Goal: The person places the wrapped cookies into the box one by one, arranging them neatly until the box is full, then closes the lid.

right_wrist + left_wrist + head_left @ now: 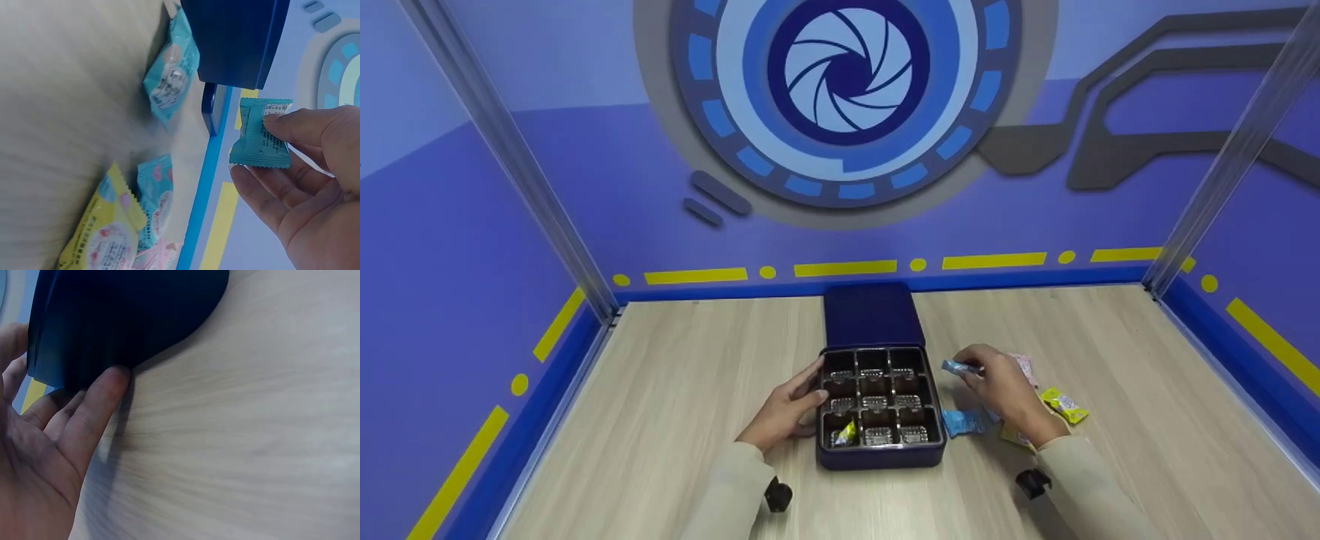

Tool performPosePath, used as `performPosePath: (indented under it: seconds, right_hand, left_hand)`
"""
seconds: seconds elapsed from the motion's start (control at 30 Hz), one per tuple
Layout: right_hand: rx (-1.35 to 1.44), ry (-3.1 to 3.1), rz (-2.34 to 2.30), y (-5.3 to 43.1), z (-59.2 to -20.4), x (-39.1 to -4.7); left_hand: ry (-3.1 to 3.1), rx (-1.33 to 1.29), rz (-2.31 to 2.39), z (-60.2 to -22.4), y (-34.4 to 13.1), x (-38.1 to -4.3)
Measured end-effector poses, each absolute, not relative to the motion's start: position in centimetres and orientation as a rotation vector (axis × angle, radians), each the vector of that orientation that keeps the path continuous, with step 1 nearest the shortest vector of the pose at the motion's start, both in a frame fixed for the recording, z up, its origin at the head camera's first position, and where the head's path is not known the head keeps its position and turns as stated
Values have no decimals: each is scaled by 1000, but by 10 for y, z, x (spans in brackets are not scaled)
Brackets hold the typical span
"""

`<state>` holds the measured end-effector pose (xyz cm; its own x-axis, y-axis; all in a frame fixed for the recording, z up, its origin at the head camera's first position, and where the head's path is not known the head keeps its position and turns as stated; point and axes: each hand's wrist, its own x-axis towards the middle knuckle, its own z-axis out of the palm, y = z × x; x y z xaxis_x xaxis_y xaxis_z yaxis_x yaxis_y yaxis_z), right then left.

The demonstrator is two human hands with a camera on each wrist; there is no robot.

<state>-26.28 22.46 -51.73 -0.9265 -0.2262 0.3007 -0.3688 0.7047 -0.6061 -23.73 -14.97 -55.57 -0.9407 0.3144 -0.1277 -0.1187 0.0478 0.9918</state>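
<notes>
A dark blue box [880, 457] with a brown divided tray stands on the table. One yellow wrapped candy [847, 433] lies in the tray's near-left compartment. My left hand [784, 409] rests against the box's left side, its fingers extended and the thumb at the edge. To the right of the box, my right hand [1003, 386] pinches a blue wrapped candy [261, 133] between thumb and fingers, held up off the table. Beneath and beside that hand lie another blue candy [962, 423], yellow candies [1065, 406] and a pink candy [1024, 367].
Behind the box lies its dark blue lid [872, 313], close to the back wall [720, 247]. Purple panels with metal corner posts [536, 195] border the wooden table [682, 360] on the left, back and right.
</notes>
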Motion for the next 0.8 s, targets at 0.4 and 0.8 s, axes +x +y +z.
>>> performPosePath:
  seconds: [0.4,0.8]
  right_hand:
    - [518,-2693,1070,216,-510,-260]
    - [581,-2622,1036,210,-509,-261]
  left_hand:
    - [2046,194,1945,-554,-150,-236]
    - [2026,178,1935,-556,-151,-239]
